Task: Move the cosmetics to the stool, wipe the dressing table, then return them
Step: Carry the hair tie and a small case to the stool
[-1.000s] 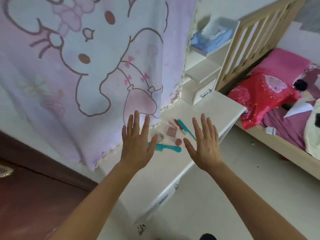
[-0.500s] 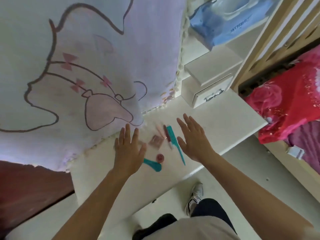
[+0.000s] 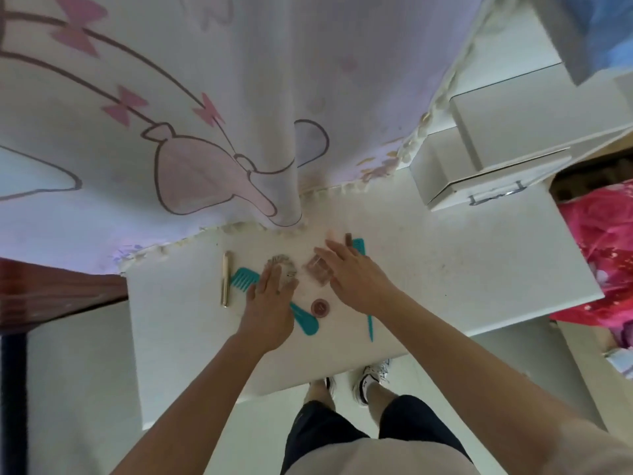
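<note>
Cosmetics lie on the white dressing table (image 3: 462, 286). My left hand (image 3: 270, 303) rests flat and open over a teal wide-tooth comb (image 3: 244, 278), its fingers on a clear round case (image 3: 286, 267). My right hand (image 3: 356, 281) hovers open, fingers over a pink square compact (image 3: 317, 271). A gold tube (image 3: 226, 277) lies to the left. Between my hands sits a small round pink pot (image 3: 320, 307). A teal tail comb (image 3: 370, 323) runs under my right hand, and a brown stick (image 3: 348, 238) lies just beyond its fingertips.
A cartoon-print curtain (image 3: 205, 114) hangs over the table's back edge. A small white drawer unit (image 3: 486, 173) stands at the back right. A bed with red bedding (image 3: 603, 241) is at the right, dark wooden furniture (image 3: 51, 293) at the left. My shoes (image 3: 368, 382) show below the table's front edge.
The view has tilted down and moved in over the table. Both hands have lowered onto the cluster of cosmetics; the left now touches the round case and the comb.
</note>
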Available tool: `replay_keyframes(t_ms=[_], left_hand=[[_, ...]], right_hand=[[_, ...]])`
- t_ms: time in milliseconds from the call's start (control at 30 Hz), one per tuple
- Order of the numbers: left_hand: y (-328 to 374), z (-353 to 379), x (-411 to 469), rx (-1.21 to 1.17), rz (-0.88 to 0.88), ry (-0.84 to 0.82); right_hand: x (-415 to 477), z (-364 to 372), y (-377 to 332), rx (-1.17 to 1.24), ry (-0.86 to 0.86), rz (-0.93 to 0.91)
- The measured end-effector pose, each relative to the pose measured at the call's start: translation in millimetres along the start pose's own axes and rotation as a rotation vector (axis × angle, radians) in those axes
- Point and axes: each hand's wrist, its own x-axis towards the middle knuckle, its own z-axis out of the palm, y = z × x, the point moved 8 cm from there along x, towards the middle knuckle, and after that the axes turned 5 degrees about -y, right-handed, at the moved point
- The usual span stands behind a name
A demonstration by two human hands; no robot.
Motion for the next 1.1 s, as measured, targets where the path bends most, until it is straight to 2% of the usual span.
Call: replay_keyframes(t_ms=[200,333,600,733,867,1100], left_hand=[[-20.8,24.4,13.2,0.1,0.07,-0.007],[-30.1,26.3,11.8,0.113,0.12,0.053],[-44.2,-52.2,-17.9,0.019,0.182,0.386],[-58.2,-103.3,-61.0,-0.002,0.052,0.52],[-65.5,-133.2,-136.0,-0.039,-0.108,0.701],[-77.7,-89.7,-331.4,-0.083,-0.602,1.057]], right_hand=[[31.3,33.2,-13.6,-0.217,-0.035,0.091],[38.1,35.5,-15.8,-0.087,0.009,0.199],[22.3,-13.3,-32.5,-0.034,0.101,0.212],[10.9,-52.6,-58.6,-0.108,0.187,0.102],[0.4,-77.4,-103.3,-0.101,0.26,-0.102],[-48.8,-43.6,-231.2,0.018,0.216,-0.562]])
